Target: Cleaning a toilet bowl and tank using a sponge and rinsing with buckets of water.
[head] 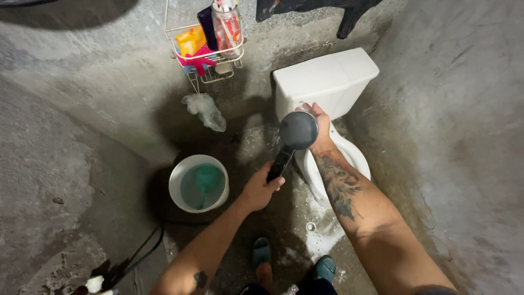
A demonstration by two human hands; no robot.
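My left hand grips the black handle of a dark round-headed scrubbing tool, held up in front of me. My right hand reaches past the round head and rests on the front of the white toilet tank. The white toilet bowl lies below my right forearm, partly hidden by it. Soapy foam spreads on the wet floor at the foot of the bowl.
A white bucket of water with a green dipper stands left of the toilet. A wire caddy with bottles hangs on the concrete wall, a plastic bag under it. My feet in teal slippers stand below. Rough concrete walls close in on both sides.
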